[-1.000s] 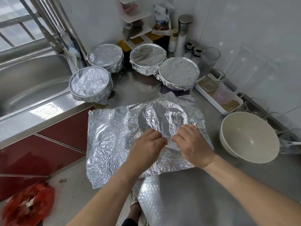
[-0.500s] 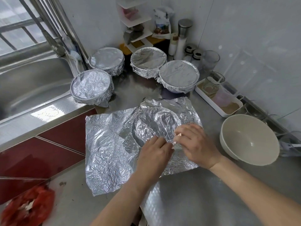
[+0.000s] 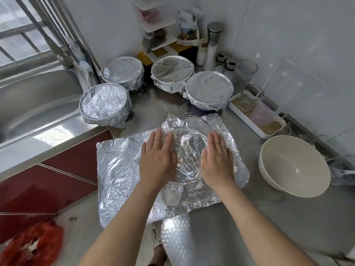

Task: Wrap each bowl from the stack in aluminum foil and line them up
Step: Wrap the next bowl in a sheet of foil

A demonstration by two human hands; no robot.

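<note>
My left hand [image 3: 157,157] and right hand [image 3: 217,159] lie flat with fingers straight, pressing the crinkled foil sheet [image 3: 119,169] over the round bowl [image 3: 189,150] near the steel bench's [image 3: 249,217] front edge. Four wrapped bowls [image 3: 209,89] stand at the rear.

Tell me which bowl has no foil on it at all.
The white bowl at the right, bare and open. The four covered bowls stand behind; the fifth bowl is under foil.
</note>
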